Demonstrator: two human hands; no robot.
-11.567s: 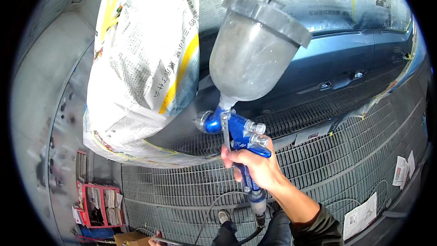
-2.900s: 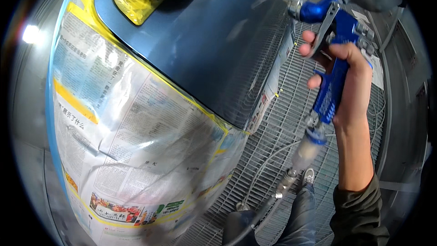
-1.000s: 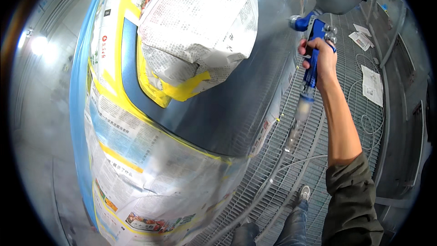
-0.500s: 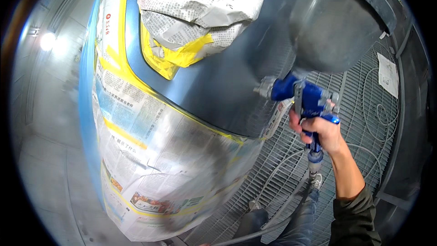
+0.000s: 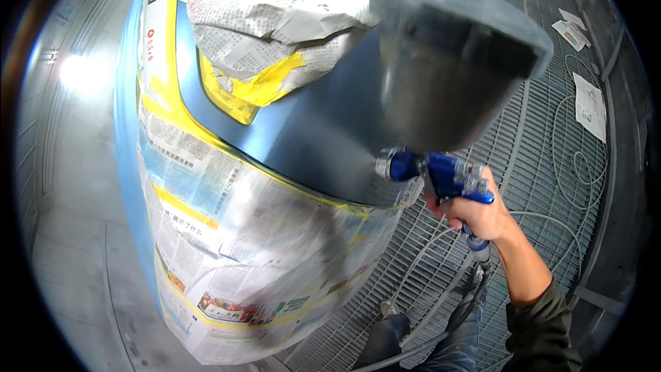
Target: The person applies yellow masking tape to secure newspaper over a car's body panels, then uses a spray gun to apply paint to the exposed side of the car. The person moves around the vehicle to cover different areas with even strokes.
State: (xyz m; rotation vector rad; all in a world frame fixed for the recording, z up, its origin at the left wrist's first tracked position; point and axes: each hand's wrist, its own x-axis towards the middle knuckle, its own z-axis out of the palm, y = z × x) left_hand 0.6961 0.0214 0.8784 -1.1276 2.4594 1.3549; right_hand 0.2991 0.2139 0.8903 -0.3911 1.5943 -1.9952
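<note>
Right hand (image 5: pixel 475 212) wrapped around the grip of a blue spray gun (image 5: pixel 441 172), fingers pressed together on the handle and trigger; whether the trigger is pulled cannot be told. The left hand is out of view. The gun's nozzle points left at a bare blue-grey car panel (image 5: pixel 310 145), very near its surface, and a large grey paint cup (image 5: pixel 447 55) stands on top of the gun, tilted toward the panel.

Masking: newspaper (image 5: pixel 248 234) edged with yellow tape (image 5: pixel 179 203) covers the bodywork below and beside the panel — a second wad of newspaper wraps a part above it.

An air hose (image 5: pixel 427 324) drops from the base of the handle to the grated floor (image 5: pixel 551 131), passing beside the person's legs, with more hose coiled on the floor at right.

Risks, as judged from this view:
1. The nozzle stands so near the panel that paint could build up and run.
2. The tilted cup's rim could brush the panel.
3. The trailing hose could snag a foot and jerk the gun — or drag against the panel.
</note>
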